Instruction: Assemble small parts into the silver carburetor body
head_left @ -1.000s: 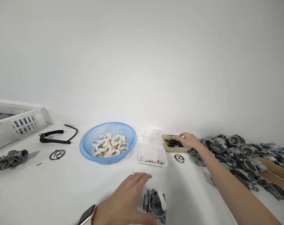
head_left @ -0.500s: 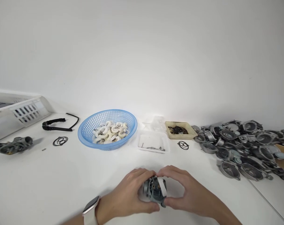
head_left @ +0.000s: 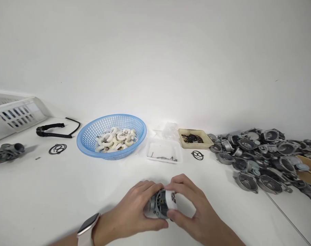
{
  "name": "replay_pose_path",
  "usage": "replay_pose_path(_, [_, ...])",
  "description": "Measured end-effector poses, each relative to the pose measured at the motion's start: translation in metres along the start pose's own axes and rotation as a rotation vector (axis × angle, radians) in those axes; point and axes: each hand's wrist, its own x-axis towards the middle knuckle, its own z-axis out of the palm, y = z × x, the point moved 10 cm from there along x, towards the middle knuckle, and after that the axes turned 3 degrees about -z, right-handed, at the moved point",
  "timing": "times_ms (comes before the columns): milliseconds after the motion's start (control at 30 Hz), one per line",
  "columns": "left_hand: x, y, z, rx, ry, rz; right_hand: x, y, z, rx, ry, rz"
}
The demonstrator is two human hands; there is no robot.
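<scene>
Near the bottom centre, my left hand (head_left: 136, 209) has its fingers and thumb around a grey metal carburetor body (head_left: 159, 204), whose open side shows a small brass part. My right hand (head_left: 193, 208) pinches a white curved plastic piece (head_left: 170, 201) between thumb and fingers, against the right side of the body. Small metal bits show at the outer edge of the white piece. A smartwatch (head_left: 88, 223) with a pale strap is on my left wrist.
Behind stand a blue basket (head_left: 85, 145) of white curved pieces, a white tray (head_left: 177, 150) with thin pins and a yellowish tray (head_left: 208, 145) of black rings. Metal parts (head_left: 247, 164) pile up at right. A carburetor (head_left: 8, 152) and a white crate (head_left: 15, 114) are at left.
The white piece has turned and now shows a broader face and metal bits at its edge. Both hands have shifted slightly left in view, and the whole scene has moved left and up.
</scene>
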Motion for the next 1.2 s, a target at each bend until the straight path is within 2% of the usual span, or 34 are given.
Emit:
replay_pose_path(100, [0.000, 0.001, -0.001, 0.014, 0.022, 0.019, -0.001, 0.016, -0.010, 0.178, 0.059, 0.120])
replay_pose_path(200, [-0.001, 0.002, -0.002, 0.027, 0.049, 0.031, -0.001, 0.023, -0.010, 0.258, 0.049, 0.126])
replay_pose_path(400, [-0.004, 0.004, -0.004, 0.034, 0.070, 0.047, 0.002, 0.012, -0.001, -0.015, -0.048, 0.008])
replay_pose_path(567, [-0.004, 0.006, -0.005, 0.047, 0.087, 0.066, 0.000, 0.016, 0.012, -0.064, -0.151, 0.035])
replay_pose_path(767, [-0.004, 0.009, -0.009, 0.048, 0.091, 0.075, -0.004, 0.028, 0.015, -0.030, -0.138, 0.142])
replay_pose_path(900, [-0.003, 0.008, -0.009, 0.075, 0.088, 0.072, -0.004, 0.018, 0.017, -0.080, -0.147, 0.041])
replay_pose_path(1000, [-0.005, 0.006, -0.010, 0.111, 0.112, 0.070, -0.007, 0.016, 0.011, -0.167, -0.156, -0.012])
replay_pose_path(1067, [-0.008, 0.005, -0.015, 0.145, 0.159, 0.068, -0.008, 0.022, 0.001, -0.232, -0.171, 0.032])
replay_pose_path(1200, [-0.015, 0.008, -0.026, 0.224, 0.233, 0.074, -0.014, 0.042, -0.010, -0.239, -0.277, 0.265])
